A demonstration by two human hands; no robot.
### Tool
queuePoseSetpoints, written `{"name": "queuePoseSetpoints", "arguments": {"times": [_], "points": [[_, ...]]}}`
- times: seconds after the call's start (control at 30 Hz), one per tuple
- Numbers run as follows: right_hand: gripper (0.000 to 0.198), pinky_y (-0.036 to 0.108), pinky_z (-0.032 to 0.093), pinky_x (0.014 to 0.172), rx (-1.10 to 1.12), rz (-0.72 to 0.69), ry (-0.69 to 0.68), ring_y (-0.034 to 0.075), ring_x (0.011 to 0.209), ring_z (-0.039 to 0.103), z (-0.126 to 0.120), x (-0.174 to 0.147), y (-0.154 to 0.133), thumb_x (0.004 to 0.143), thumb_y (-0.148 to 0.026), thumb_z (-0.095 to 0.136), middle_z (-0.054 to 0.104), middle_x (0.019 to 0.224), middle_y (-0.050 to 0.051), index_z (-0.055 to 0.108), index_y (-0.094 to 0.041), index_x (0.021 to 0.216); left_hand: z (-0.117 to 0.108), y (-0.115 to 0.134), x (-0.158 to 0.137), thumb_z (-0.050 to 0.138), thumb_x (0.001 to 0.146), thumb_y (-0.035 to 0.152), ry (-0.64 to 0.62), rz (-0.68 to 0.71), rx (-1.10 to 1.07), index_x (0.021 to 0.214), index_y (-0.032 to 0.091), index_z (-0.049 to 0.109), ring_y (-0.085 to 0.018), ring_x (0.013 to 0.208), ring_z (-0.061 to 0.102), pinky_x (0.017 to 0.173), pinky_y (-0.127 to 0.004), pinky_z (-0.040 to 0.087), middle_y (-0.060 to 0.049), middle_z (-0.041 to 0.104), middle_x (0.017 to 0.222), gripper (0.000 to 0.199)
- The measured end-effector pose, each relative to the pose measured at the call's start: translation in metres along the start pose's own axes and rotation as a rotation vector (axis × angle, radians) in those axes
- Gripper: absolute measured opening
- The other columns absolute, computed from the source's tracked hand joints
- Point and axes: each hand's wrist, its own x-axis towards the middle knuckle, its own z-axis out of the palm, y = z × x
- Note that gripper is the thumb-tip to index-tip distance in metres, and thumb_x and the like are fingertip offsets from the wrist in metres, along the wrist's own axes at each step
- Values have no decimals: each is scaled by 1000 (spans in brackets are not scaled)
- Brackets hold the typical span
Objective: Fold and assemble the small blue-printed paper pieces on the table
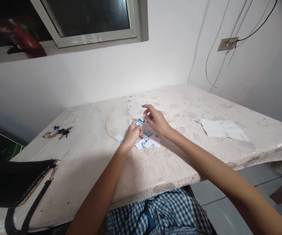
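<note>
My left hand (132, 133) is closed round a small white paper piece (139, 122) with blue printed lines, held just above the table. Close on its right, my right hand (157, 120) has its thumb and fingers pinched at another small white paper piece (145, 117), while its index finger stretches out to the left. Below both hands lies a loose pile of cut paper pieces (148, 143), white with blue markings, some overlapping. One blank white piece (118, 137) rests to the left of the pile.
A torn white sheet (223, 129) lies on the right of the cloth-covered table (82, 182). Keys (64, 131) sit at the left, near a black bag (16, 182) with a strap. A red bottle (27, 39) leans on the window ledge. A wall socket (227, 43) has cables.
</note>
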Motion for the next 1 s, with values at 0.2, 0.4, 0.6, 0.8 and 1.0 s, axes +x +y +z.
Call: {"name": "queuePoseSetpoints", "arguments": {"times": [0.2,0.4,0.6,0.8,1.0], "points": [[18,27,45,73,222,33,40,13,77,57,-2,5,-1,72,-7,43,60,81,4,59,-15,72,1,3,-1,44,69,8,15,-23,-43,75,18,44,-5,37,37,41,-19,39,7,41,55,11],[18,30,44,78,236,-82,-126,14,79,57,-4,6,6,69,-5,44,58,77,3,57,-16,63,1,3,-1,44,69,11,-29,-27,-51,78,18,46,-5,37,35,42,-20,40,7,42,55,12],[14,30,42,79,217,-85,-184,14,78,55,-7,7,9,72,-7,46,58,74,1,56,-17,66,-1,6,-4,46,67,13,-119,-57,-81,72,18,46,-6,38,35,43,-22,41,6,40,53,6],[24,31,42,82,318,-68,-218,14,81,57,-8,5,4,72,-6,46,60,80,0,56,-17,91,-5,9,-5,45,60,10,-186,-93,-163,68,18,44,-7,39,33,43,-22,39,6,38,50,11],[14,31,40,81,202,-75,-168,15,81,56,-8,4,1,72,-7,49,61,77,1,59,-17,76,-5,12,-6,41,58,12,-236,-172,-273,71,18,45,-9,38,32,43,-25,41,5,35,51,14]]}}
